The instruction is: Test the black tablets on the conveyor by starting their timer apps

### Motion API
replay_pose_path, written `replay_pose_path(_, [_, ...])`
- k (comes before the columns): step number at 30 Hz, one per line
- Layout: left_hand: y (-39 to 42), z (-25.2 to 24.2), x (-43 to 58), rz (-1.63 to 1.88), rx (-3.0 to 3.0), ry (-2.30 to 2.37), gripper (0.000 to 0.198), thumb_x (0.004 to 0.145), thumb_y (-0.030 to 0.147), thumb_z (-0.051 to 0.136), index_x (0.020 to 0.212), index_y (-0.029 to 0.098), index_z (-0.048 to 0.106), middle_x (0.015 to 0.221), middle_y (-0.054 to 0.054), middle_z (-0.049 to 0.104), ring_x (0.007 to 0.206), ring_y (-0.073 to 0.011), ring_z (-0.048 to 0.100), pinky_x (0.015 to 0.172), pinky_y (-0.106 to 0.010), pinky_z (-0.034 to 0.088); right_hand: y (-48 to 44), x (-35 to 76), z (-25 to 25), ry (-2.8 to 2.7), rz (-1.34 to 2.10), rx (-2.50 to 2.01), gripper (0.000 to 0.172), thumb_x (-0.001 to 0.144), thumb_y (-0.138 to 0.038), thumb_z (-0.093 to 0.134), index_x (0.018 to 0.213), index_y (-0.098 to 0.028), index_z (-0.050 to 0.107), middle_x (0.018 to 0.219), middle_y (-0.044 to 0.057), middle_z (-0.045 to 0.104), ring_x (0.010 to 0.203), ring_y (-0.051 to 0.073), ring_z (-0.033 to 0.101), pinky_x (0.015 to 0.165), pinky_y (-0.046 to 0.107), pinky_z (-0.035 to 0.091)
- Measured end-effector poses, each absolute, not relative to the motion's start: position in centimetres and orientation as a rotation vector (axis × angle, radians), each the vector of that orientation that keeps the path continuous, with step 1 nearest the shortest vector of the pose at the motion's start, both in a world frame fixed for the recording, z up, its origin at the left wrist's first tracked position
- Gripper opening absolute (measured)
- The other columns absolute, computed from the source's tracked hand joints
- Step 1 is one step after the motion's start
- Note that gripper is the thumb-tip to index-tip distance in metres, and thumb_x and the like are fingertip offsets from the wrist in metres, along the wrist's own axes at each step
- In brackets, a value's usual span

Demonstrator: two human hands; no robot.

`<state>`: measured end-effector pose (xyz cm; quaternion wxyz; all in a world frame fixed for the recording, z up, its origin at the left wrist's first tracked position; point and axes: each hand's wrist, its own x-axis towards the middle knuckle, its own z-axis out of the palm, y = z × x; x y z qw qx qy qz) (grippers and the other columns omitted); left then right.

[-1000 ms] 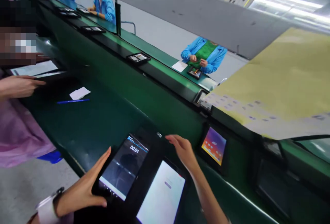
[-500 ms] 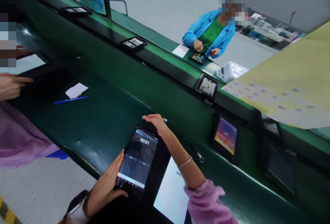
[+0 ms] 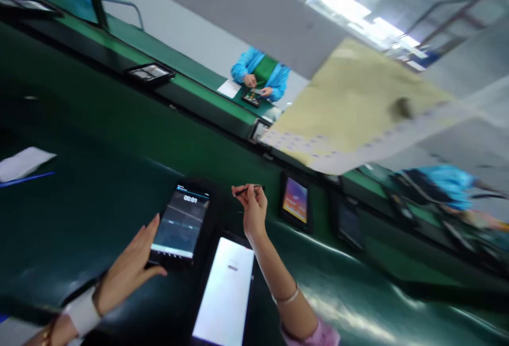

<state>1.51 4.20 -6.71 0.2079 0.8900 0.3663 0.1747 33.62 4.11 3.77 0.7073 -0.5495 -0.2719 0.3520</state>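
Low in the frame, the left hand [image 3: 127, 271] lies flat with fingers spread, its thumb against the near edge of a dark-screened tablet [image 3: 181, 222] on the green desk [image 3: 99, 197]. The right hand [image 3: 251, 209], forearm raised from the lower centre, pinches a thin dark stylus [image 3: 248, 190] above a second tablet with a white screen [image 3: 225, 293].
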Motion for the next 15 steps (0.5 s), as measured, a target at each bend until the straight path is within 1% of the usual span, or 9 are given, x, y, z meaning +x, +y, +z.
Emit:
replay_pose_path(1, [6.9, -6.9, 3.1, 0.510, 2.474, 0.983, 0.101, 0.095, 0.071, 0.042, 0.163, 0.018, -0.009, 0.164, -0.027, 0.025, 0.148, -0.0415, 0.034, 0.117, -0.063, 0.035, 1.7, 35.0, 4.5, -0.627, 0.723, -1.229, 0.035, 0.096, -0.054, 0.062, 0.096, -0.019, 0.059, 0.084, 0.000, 0.069, 0.086, 0.020, 0.071, 0.085, 0.042, 0.058])
replay_pose_path(4, [15.1, -6.7, 9.1, 0.551, 2.463, 0.843, 0.104, 0.095, 0.071, 0.042, 0.162, 0.007, -0.003, 0.164, -0.029, 0.025, 0.151, -0.0405, 0.030, 0.121, -0.059, 0.030, -5.6, 38.8, 5.1, -0.676, 0.579, -1.323, 0.036, 0.095, -0.055, 0.063, 0.094, -0.019, 0.061, 0.083, 0.001, 0.069, 0.083, 0.020, 0.070, 0.084, 0.042, 0.057])
replay_pose_path(7, [20.8, -5.3, 15.9, 0.578, 2.441, 0.806, 0.108, 0.093, 0.076, 0.038, 0.159, -0.004, 0.007, 0.159, -0.034, 0.031, 0.147, -0.0459, 0.036, 0.118, -0.064, 0.030, -12.3, 42.8, 3.1, -0.661, 0.376, -1.451, 0.033, 0.090, -0.049, 0.072, 0.089, -0.017, 0.067, 0.105, 0.006, 0.069, 0.104, 0.022, 0.065, 0.095, 0.043, 0.052])
replay_pose_path(8, [21.8, -4.7, 18.2, 0.602, 2.430, 0.817, 0.108, 0.093, 0.077, 0.035, 0.157, -0.008, 0.012, 0.159, -0.035, 0.031, 0.147, -0.0491, 0.033, 0.117, -0.067, 0.027, -14.3, 44.3, 2.1, -0.625, 0.297, -1.483, 0.033, 0.089, -0.049, 0.073, 0.089, -0.017, 0.068, 0.104, 0.005, 0.067, 0.104, 0.022, 0.063, 0.095, 0.042, 0.051])
replay_pose_path(10, [21.9, -3.4, 22.8, 0.669, 2.396, 0.832, 0.103, 0.095, 0.072, 0.033, 0.151, -0.014, 0.024, 0.159, -0.037, 0.027, 0.149, -0.0541, 0.021, 0.119, -0.070, 0.019, -17.6, 47.9, -0.2, -0.521, 0.159, -1.518, 0.037, 0.091, -0.054, 0.068, 0.095, -0.018, 0.067, 0.101, 0.003, 0.065, 0.088, 0.018, 0.062, 0.084, 0.038, 0.053])
replay_pose_path(12, [19.5, -2.0, 28.1, 0.712, 2.353, 0.779, 0.085, 0.098, 0.062, 0.041, 0.144, -0.009, 0.041, 0.160, -0.033, 0.029, 0.152, -0.0515, 0.015, 0.122, -0.067, 0.017, -20.0, 52.1, -2.5, -0.424, 0.053, -1.527, 0.041, 0.093, -0.057, 0.064, 0.100, -0.017, 0.066, 0.094, 0.002, 0.063, 0.075, 0.015, 0.059, 0.075, 0.035, 0.053])
replay_pose_path(13, [17.5, -1.3, 31.0, 0.705, 2.332, 0.713, 0.069, 0.099, 0.053, 0.047, 0.139, -0.002, 0.049, 0.158, -0.027, 0.035, 0.153, -0.0453, 0.020, 0.123, -0.063, 0.020, -20.9, 54.3, -3.5, -0.373, 0.005, -1.521, 0.043, 0.094, -0.059, 0.061, 0.103, -0.017, 0.065, 0.089, 0.000, 0.061, 0.072, 0.014, 0.057, 0.071, 0.033, 0.052])
replay_pose_path(14, [15.1, -0.5, 34.2, 0.677, 2.311, 0.625, 0.052, 0.097, 0.046, 0.057, 0.132, 0.007, 0.058, 0.153, -0.021, 0.045, 0.150, -0.0377, 0.032, 0.123, -0.060, 0.026, -21.6, 56.5, -4.4, -0.321, -0.030, -1.513, 0.044, 0.095, -0.060, 0.059, 0.105, -0.017, 0.063, 0.083, -0.001, 0.059, 0.070, 0.014, 0.057, 0.069, 0.032, 0.052])
replay_pose_path(15, [12.4, 0.3, 37.7, 0.626, 2.288, 0.530, 0.038, 0.095, 0.040, 0.064, 0.122, 0.013, 0.064, 0.143, -0.016, 0.057, 0.142, -0.0329, 0.044, 0.120, -0.058, 0.033, -22.1, 58.6, -5.2, -0.269, -0.052, -1.503, 0.044, 0.096, -0.060, 0.058, 0.105, -0.017, 0.063, 0.080, -0.001, 0.058, 0.069, 0.014, 0.057, 0.067, 0.032, 0.052])
